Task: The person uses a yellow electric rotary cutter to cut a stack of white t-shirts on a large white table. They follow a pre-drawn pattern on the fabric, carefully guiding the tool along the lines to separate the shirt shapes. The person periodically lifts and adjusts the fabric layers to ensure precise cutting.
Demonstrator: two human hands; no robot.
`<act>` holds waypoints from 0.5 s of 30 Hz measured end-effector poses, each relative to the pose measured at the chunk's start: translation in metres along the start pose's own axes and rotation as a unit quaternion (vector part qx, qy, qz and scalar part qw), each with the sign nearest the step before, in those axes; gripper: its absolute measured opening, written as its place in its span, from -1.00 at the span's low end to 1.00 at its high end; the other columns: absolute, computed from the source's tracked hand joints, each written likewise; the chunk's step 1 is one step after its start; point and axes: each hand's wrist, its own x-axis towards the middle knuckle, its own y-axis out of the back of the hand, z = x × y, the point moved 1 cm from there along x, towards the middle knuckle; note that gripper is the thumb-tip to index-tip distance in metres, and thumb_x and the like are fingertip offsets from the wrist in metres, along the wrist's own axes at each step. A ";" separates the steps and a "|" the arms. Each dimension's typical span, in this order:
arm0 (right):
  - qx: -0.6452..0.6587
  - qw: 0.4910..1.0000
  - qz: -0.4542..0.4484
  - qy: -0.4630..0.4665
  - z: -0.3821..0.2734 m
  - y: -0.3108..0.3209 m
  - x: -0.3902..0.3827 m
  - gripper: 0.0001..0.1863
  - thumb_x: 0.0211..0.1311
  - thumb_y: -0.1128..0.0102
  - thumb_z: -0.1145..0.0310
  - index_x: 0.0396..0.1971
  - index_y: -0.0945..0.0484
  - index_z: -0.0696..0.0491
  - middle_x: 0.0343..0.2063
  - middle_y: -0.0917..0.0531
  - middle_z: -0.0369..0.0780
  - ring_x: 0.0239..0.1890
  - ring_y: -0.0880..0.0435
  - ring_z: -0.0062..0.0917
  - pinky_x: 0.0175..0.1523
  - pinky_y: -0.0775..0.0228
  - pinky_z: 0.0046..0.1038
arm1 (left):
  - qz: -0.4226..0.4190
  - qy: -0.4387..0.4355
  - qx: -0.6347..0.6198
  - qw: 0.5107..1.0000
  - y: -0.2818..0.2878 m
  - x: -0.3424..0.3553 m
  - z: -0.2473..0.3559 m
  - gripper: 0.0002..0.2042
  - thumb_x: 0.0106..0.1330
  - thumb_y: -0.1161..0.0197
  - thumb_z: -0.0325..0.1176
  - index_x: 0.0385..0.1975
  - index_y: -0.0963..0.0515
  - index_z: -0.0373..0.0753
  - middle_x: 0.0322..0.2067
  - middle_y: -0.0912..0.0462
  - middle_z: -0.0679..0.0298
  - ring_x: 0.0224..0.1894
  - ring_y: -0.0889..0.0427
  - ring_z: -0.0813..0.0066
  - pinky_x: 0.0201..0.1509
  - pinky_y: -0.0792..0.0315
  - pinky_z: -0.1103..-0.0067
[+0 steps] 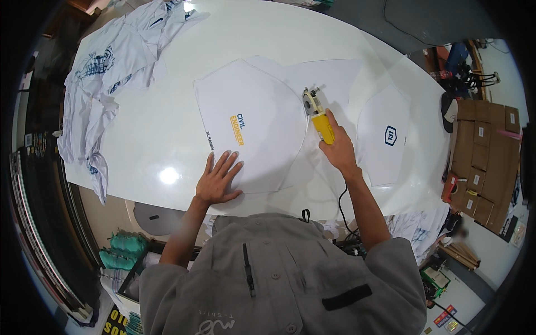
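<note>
My left hand [220,178] lies with fingers spread on a large white printed piece [262,117], paper or fabric, near its lower left. My right hand [338,142] grips a yellow handheld electric cutter [321,125], its round blade head at the curved right edge of that piece and its black cord hanging toward me. Another white sheet [329,72] lies partly beneath. To the right is a smaller white piece [379,156] with a blue printed emblem.
Heaped white garments [95,111] cover the left side of the white curved table [156,145]. At the right stand flattened cardboard boxes [483,162]; more white cloth [413,223] hangs below the table's right front edge. Green bundles [123,251] sit low on the left.
</note>
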 end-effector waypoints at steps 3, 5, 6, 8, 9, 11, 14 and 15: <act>0.013 1.000 -0.001 0.008 0.009 -0.001 -0.013 0.02 0.17 -0.29 0.38 0.66 -0.09 -0.30 -0.15 -0.61 0.01 -0.05 -0.67 -0.02 0.13 -0.53 -0.11 | 0.008 0.000 0.006 1.000 -0.001 0.000 0.000 -0.11 0.23 -0.41 0.24 0.55 -0.30 0.01 0.64 -0.09 0.17 0.69 0.01 0.08 0.69 0.20 -0.19; 0.029 0.999 0.003 0.013 0.015 -0.008 -0.032 0.01 0.17 -0.28 0.37 0.66 -0.10 -0.28 -0.15 -0.61 0.01 -0.07 -0.67 -0.02 0.12 -0.53 -0.11 | 0.012 -0.001 0.004 1.000 -0.003 -0.003 0.000 -0.12 0.24 -0.40 0.25 0.54 -0.31 0.02 0.64 -0.10 0.17 0.69 0.00 0.08 0.69 0.19 -0.19; 0.037 0.999 0.009 0.018 0.018 -0.011 -0.039 0.01 0.17 -0.28 0.37 0.66 -0.10 -0.27 -0.16 -0.60 0.01 -0.08 -0.66 -0.03 0.11 -0.53 -0.12 | 0.012 -0.002 0.004 1.000 -0.001 -0.002 0.000 -0.12 0.24 -0.40 0.25 0.54 -0.32 0.01 0.64 -0.11 0.17 0.68 0.00 0.08 0.69 0.19 -0.19; 0.044 0.999 0.014 0.019 0.022 -0.013 -0.046 0.00 0.17 -0.27 0.37 0.66 -0.12 -0.26 -0.17 -0.60 0.01 -0.10 -0.66 -0.04 0.10 -0.53 -0.12 | 0.011 -0.003 0.000 1.000 -0.002 -0.001 0.001 -0.11 0.23 -0.40 0.25 0.54 -0.32 0.01 0.64 -0.11 0.17 0.68 0.00 0.08 0.69 0.19 -0.20; 0.044 0.999 0.015 0.014 0.020 -0.014 -0.048 0.00 0.16 -0.27 0.37 0.66 -0.13 -0.26 -0.17 -0.60 0.01 -0.10 -0.67 -0.04 0.10 -0.53 -0.12 | 0.010 -0.004 -0.003 1.000 -0.002 -0.002 0.000 -0.11 0.23 -0.40 0.25 0.54 -0.32 0.01 0.64 -0.10 0.17 0.68 0.00 0.08 0.68 0.18 -0.20; 0.035 0.999 0.014 0.009 0.017 -0.013 -0.047 -0.01 0.16 -0.27 0.37 0.66 -0.14 -0.26 -0.18 -0.60 0.00 -0.11 -0.67 -0.05 0.09 -0.54 -0.13 | 0.011 -0.005 -0.008 1.000 -0.001 -0.002 -0.001 -0.11 0.22 -0.41 0.25 0.54 -0.31 0.01 0.64 -0.10 0.18 0.68 0.00 0.09 0.68 0.18 -0.21; 0.020 1.000 0.016 0.010 0.015 -0.012 -0.038 -0.01 0.16 -0.27 0.38 0.65 -0.14 -0.27 -0.18 -0.60 -0.01 -0.12 -0.67 -0.05 0.08 -0.54 -0.13 | 0.012 -0.007 -0.012 1.000 -0.002 -0.001 -0.001 -0.10 0.22 -0.42 0.24 0.54 -0.31 0.01 0.64 -0.10 0.18 0.69 0.00 0.09 0.68 0.18 -0.21; 0.024 0.999 0.018 0.015 0.015 -0.012 -0.035 -0.01 0.16 -0.28 0.38 0.65 -0.14 -0.27 -0.18 -0.60 -0.01 -0.12 -0.67 -0.05 0.08 -0.54 -0.13 | 0.012 -0.006 -0.013 1.000 -0.002 -0.001 -0.001 -0.10 0.22 -0.42 0.24 0.54 -0.32 0.00 0.64 -0.10 0.19 0.69 0.00 0.10 0.68 0.18 -0.21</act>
